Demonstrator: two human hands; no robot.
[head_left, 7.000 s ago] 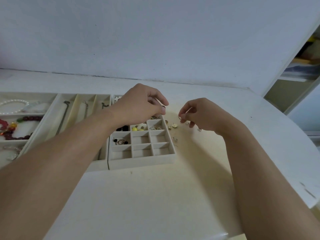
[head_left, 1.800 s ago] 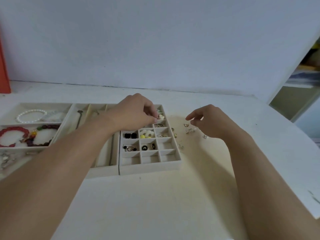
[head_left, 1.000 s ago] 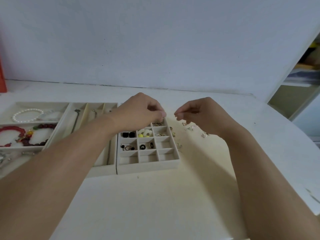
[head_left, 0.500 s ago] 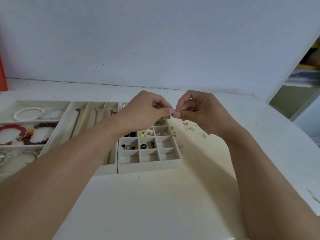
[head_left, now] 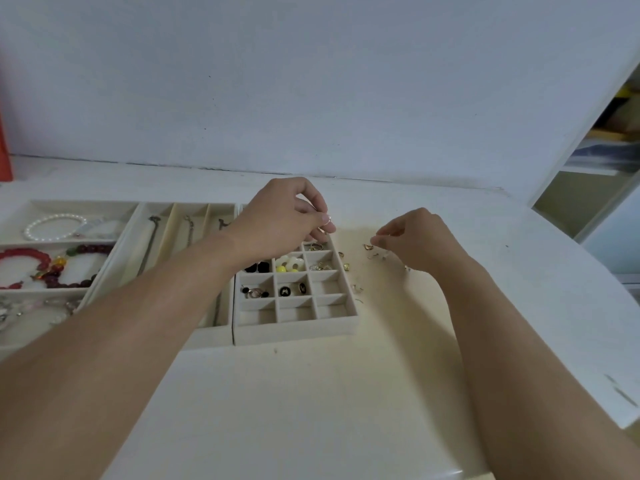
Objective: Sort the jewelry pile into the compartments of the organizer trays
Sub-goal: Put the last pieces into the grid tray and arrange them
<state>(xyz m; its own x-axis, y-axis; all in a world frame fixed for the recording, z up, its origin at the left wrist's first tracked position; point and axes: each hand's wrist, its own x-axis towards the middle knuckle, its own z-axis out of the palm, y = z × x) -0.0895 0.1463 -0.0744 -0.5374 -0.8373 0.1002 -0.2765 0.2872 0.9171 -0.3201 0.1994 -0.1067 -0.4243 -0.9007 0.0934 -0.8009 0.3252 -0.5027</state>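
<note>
Jewelry pile (head_left: 367,258) lies on the desk (head_left: 311,393) beside the grid tray's (head_left: 298,327) right edge; right hand (head_left: 412,240) pinches there, left hand (head_left: 280,223) pinching a small ring (head_left: 328,221) above the tray's far-right corner.

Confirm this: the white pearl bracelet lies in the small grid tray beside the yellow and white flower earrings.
Not quite. The head view shows the white pearl bracelet in the far compartment of the leftmost tray, well away from the yellow and white flower earrings, which do sit in the small grid tray.
</note>
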